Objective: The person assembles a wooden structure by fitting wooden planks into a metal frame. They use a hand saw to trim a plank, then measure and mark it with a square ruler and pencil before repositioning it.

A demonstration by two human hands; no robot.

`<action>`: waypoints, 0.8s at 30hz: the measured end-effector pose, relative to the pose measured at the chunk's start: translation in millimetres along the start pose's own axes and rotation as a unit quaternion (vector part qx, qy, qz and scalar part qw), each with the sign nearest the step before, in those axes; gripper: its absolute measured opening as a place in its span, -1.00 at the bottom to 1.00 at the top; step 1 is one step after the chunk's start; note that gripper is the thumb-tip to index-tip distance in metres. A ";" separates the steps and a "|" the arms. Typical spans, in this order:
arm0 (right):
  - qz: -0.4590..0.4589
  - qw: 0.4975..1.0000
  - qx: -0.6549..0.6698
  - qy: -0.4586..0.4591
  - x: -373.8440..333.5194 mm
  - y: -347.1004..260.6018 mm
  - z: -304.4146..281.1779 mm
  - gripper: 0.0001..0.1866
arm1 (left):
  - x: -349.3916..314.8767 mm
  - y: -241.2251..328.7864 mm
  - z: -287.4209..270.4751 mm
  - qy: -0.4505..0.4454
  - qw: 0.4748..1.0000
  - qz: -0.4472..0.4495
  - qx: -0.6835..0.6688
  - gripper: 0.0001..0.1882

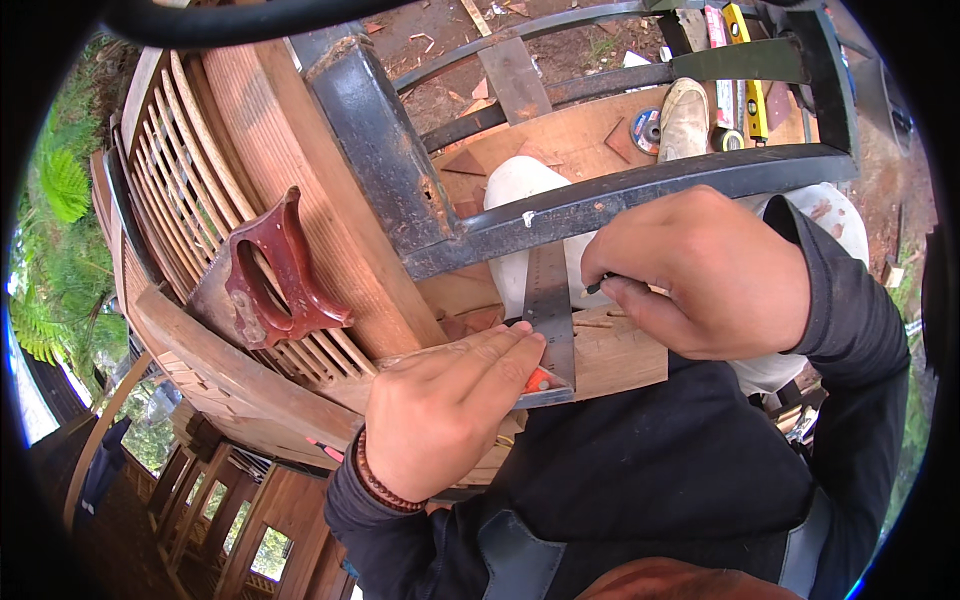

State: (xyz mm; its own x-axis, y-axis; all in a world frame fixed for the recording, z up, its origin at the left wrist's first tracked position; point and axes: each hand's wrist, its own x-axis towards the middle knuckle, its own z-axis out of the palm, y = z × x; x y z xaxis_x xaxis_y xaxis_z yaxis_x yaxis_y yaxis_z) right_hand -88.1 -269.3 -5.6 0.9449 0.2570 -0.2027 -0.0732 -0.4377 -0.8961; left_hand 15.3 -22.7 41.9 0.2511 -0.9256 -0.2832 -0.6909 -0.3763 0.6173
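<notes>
My left hand [445, 400] lies over the near end of a steel square [548, 305], its fingers together and pressing the square against a light wooden board [628, 358]. A bit of orange shows beside the fingertips. The square's blade runs away from me across the board toward a black metal frame bar [640, 190]. Close to the blade's right side, my right hand [705, 275] is closed in a pinch on a thin dark marking tool [598, 285]; only its short tip shows, so whether it is a pencil or a pen I cannot tell.
A handsaw [285, 275] with a red-brown handle rests on the slatted wood at left, beside a thick beam [310, 180]. Beyond the frame lie a yellow spirit level [745, 75], a round disc [647, 130], a tape measure [727, 139] and wood scraps. My shoe [685, 120] stands there.
</notes>
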 end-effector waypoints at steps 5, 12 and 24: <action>-0.009 1.000 -0.004 -0.004 3.2 0.2 6.6 -0.84 | -0.5 -0.2 -0.6 0.002 1.000 0.004 -0.002 -0.57; -0.019 1.000 0.007 -0.012 5.4 -1.3 14.2 -0.87 | 1.0 0.2 -1.9 -0.008 1.000 0.002 -0.003 -0.56; -0.097 0.993 0.067 -0.004 5.6 -8.5 16.0 -0.86 | 1.6 0.3 -4.2 -0.017 0.999 0.019 0.025 -0.69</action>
State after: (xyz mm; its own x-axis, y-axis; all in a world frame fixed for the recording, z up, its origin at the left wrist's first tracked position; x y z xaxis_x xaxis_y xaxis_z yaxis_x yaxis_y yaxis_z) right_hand -87.3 -250.4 -5.4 0.9427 0.3329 -0.0234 0.0684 -0.2615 -0.9628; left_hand 18.3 -24.5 44.8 0.2015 -0.9367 -0.2862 -0.7326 -0.3381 0.5908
